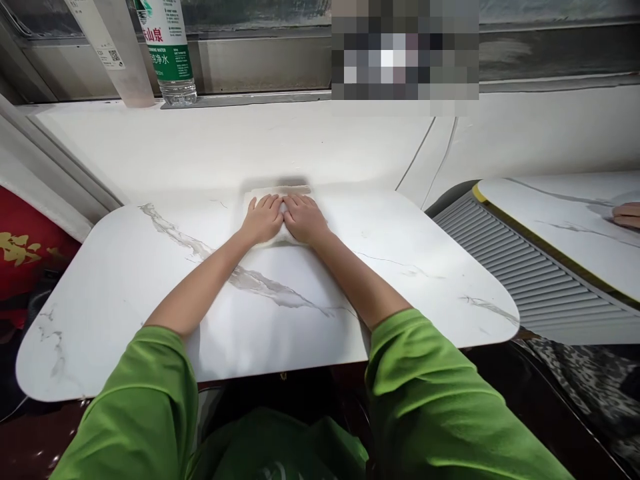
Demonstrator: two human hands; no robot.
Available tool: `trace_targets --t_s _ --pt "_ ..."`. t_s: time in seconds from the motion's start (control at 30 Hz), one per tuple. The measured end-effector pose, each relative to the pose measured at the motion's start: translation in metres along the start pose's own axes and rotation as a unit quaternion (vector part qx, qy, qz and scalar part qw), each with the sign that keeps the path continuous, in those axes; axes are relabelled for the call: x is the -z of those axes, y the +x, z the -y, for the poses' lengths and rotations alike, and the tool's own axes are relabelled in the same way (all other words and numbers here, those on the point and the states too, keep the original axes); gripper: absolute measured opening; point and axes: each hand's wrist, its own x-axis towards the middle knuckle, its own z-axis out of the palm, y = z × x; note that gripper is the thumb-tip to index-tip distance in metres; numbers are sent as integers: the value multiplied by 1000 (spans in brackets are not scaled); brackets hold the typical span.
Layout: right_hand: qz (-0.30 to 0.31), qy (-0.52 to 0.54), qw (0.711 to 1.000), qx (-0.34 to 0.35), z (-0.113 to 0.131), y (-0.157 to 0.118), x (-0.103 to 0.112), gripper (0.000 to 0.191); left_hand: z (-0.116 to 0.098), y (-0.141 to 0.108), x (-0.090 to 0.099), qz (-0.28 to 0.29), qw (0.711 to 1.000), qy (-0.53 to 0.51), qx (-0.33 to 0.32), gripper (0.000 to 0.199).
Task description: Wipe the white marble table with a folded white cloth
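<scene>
A pale, folded cloth lies on the white marbled table, at its far edge near the wall. My left hand rests flat on the left part of the cloth, fingers pointing away from me. Beside it, my right hand presses flat on the right part. The two hands touch or nearly touch at the thumbs and index fingers. Much of the cloth is hidden under them.
On the sill stand a green-labelled water bottle and a frosted plastic container. Cables run down the wall. At the right are a second table with a ribbed side and another person's hand.
</scene>
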Motion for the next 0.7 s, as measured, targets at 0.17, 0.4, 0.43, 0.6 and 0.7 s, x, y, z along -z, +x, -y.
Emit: trace_targets --t_s 0.17,0.4,0.43,0.6,0.7 --pt "22 -9 999 31 22 -52 15 53 -19 -58 7 16 1000 14 -19 56" --pt "-12 -11 997 82 94 -144 27 56 -26 -178 18 -15 998 38 -56 55" --pt "-15 -8 995 96 102 -151 28 56 -25 -191 19 -20 998 40 -51 56" --pt "-19 5 991 132 121 -146 24 57 -5 -207 24 -23 998 35 -44 56" --pt "-16 14 992 123 120 -110 12 54 22 -178 27 -9 999 26 -36 55"
